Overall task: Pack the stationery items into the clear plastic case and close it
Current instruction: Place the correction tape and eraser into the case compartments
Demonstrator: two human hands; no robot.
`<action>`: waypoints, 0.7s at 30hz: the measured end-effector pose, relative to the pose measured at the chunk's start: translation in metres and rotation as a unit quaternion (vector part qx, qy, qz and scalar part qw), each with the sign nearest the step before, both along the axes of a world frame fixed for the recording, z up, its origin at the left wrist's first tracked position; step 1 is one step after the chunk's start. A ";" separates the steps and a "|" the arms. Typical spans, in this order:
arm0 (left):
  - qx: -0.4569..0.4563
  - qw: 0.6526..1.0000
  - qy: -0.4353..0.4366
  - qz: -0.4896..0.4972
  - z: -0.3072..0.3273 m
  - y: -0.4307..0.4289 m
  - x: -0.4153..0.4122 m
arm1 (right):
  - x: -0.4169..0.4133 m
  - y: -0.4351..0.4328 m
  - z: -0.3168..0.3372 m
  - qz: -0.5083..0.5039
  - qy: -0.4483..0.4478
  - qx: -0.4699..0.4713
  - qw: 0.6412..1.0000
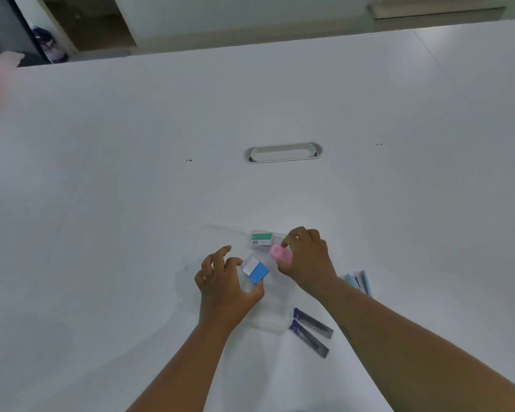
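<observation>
The clear plastic case (275, 304) lies open on the white table, its lid (217, 236) spread to the far left. My left hand (226, 288) grips a small blue and white box (256, 270) over the case. A pink oval item (281, 254) sits pinched in the fingers of my right hand (306, 260), just right of the blue box. A white box with a green label (261, 239) rests at the case's far end, touching or just inside it.
Two dark purple flat packets (311, 331) lie on the table right of the case. Several light blue and dark slim items (359, 281) lie behind my right wrist. A recessed oval cable slot (283, 153) sits farther back on the white table (101, 203).
</observation>
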State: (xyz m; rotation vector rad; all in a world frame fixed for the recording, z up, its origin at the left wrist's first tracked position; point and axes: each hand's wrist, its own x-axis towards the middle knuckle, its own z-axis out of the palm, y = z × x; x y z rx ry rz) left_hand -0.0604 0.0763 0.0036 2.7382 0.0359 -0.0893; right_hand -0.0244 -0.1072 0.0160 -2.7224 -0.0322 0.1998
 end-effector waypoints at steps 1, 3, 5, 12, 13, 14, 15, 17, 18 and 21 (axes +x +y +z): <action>0.002 1.000 0.001 0.010 -0.001 0.000 -0.001 | 0.001 0.002 0.000 0.010 0.001 -0.009 1.000; 0.009 0.999 0.007 0.033 -0.003 0.001 -0.003 | 0.004 0.007 -0.001 0.030 0.005 -0.022 0.999; 0.006 0.999 0.002 0.049 -0.005 -0.003 -0.004 | 0.004 0.008 -0.003 0.038 0.005 -0.020 0.999; -0.002 0.998 0.005 0.068 -0.009 -0.029 -0.011 | -0.005 -0.011 -0.008 0.024 0.023 -0.022 0.999; 0.002 0.997 0.005 0.073 -0.010 -0.033 -0.012 | -0.007 -0.015 -0.009 0.022 0.026 -0.023 0.999; 0.006 0.997 0.005 0.079 -0.011 -0.037 -0.013 | -0.009 -0.019 -0.010 0.020 0.030 -0.023 0.999; 0.009 0.996 0.004 0.086 -0.012 -0.040 -0.014 | -0.010 -0.021 -0.011 0.018 0.033 -0.024 0.999; 0.011 0.994 0.002 0.104 -0.012 -0.045 -0.016 | -0.013 -0.025 -0.013 0.007 0.035 -0.019 0.999; 0.009 0.993 0.002 0.116 -0.013 -0.047 -0.017 | -0.013 -0.026 -0.013 0.001 0.037 -0.015 0.999; 0.013 0.989 0.021 0.147 -0.013 -0.051 -0.019 | -0.014 -0.028 -0.015 -0.003 0.045 -0.007 0.999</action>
